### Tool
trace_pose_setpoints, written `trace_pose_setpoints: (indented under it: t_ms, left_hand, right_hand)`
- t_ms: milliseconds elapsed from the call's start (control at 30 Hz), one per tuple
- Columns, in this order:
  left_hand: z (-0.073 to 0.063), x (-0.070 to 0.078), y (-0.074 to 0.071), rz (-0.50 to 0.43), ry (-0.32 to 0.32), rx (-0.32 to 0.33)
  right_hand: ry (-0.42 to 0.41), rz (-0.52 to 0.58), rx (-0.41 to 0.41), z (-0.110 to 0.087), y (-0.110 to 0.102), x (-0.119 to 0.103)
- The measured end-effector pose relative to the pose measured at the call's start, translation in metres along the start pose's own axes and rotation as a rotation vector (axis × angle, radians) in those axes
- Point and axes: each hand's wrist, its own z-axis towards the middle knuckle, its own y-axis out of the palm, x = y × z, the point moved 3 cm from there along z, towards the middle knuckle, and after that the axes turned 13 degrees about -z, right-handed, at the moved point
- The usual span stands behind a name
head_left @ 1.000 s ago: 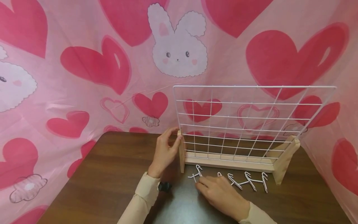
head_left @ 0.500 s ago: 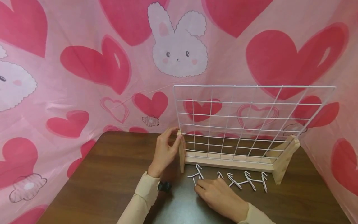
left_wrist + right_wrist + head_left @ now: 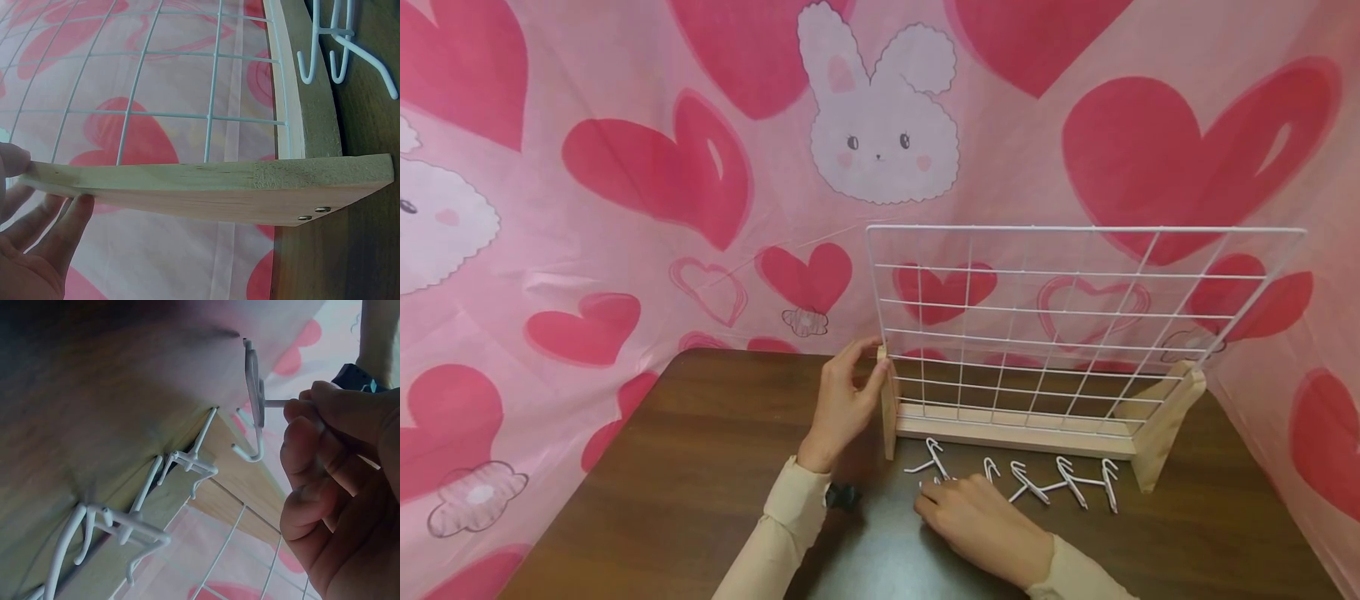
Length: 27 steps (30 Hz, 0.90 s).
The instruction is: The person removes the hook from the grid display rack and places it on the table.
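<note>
My left hand [image 3: 844,404] grips the upper end of the wooden side panel [image 3: 206,200] of a rack; its thumb and fingers lie on either side of the wood in the left wrist view. A white wire grid [image 3: 1090,228] stands leaning in this rack. Below it, over the table, my right hand [image 3: 981,527] pinches the straight arm of a white wire hook [image 3: 253,387] between thumb and fingertips. In the head view that hook is mostly hidden behind the hand. Another white hook [image 3: 934,457] lies just beyond my fingers.
Several more white hooks, such as one at the right [image 3: 1110,487], lie in a row before the rack's wooden base bar [image 3: 1015,432]. A small black object [image 3: 844,497] is beside my left wrist. Behind the brown table [image 3: 700,467] hangs a pink heart-patterned cloth [image 3: 880,158].
My right hand has shifted slightly left, and the hook in its fingers has turned or lowered a little. My left hand keeps its hold on the side panel.
</note>
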Motion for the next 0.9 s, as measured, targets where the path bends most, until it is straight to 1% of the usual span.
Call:
trace_pose_setpoints:
  t_ms: [100, 267, 400, 567, 767, 900]
  left_hand:
    - [0.001, 0.001, 0.000, 0.000, 0.000, -0.001]
    - [0.001, 0.001, 0.000, -0.001, 0.018, 0.003]
    - [0.000, 0.001, 0.000, -0.001, 0.004, 0.006]
    - [-0.001, 0.001, 0.000, -0.008, -0.014, 0.006]
    - [-0.001, -0.001, 0.001, 0.006, 0.005, 0.004]
    - [0.000, -0.001, 0.001, -0.008, 0.011, 0.005]
  right_hand:
    - [-0.003, 0.006, -0.017, 0.001, 0.001, 0.000]
    - [-0.003, 0.014, -0.056, 0.003, 0.002, -0.001]
    - [0.000, 0.008, -0.081, 0.007, 0.003, -0.002]
    - [0.006, -0.002, -0.079, 0.012, 0.008, -0.005]
    - [-0.021, 0.008, -0.056, 0.015, 0.011, -0.011]
    - [-0.038, -0.007, -0.074, 0.017, 0.012, -0.015]
